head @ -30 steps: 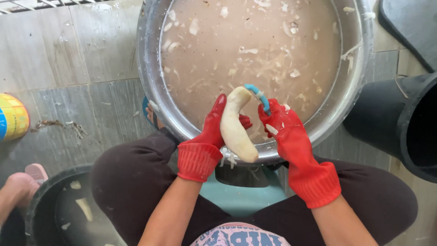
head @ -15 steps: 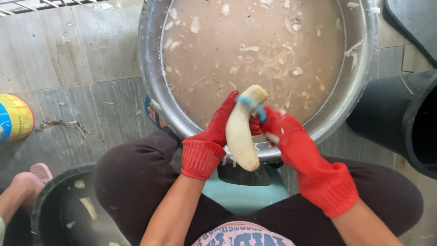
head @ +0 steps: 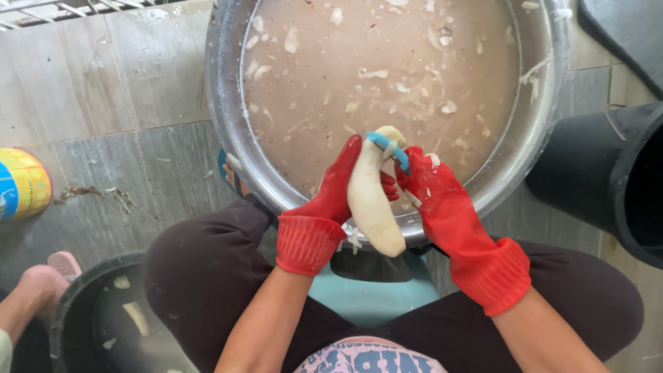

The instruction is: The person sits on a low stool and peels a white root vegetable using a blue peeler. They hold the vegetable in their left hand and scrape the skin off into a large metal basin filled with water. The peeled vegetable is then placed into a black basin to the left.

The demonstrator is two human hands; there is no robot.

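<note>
Over the near rim of the metal basin (head: 228,173), your left hand (head: 324,207) in its red glove is wrapped around a pale peeled root (head: 373,200), held upright between your knees. Your right hand (head: 442,200) is closed on a blue peeler (head: 387,146), its blade set at the root's far tip. Most of the root already looks bare and smooth (the cloudy water (head: 387,69) carries many floating peelings), so only the tip seems left. At near left, a black bucket (head: 76,311) holds scraps.
</note>
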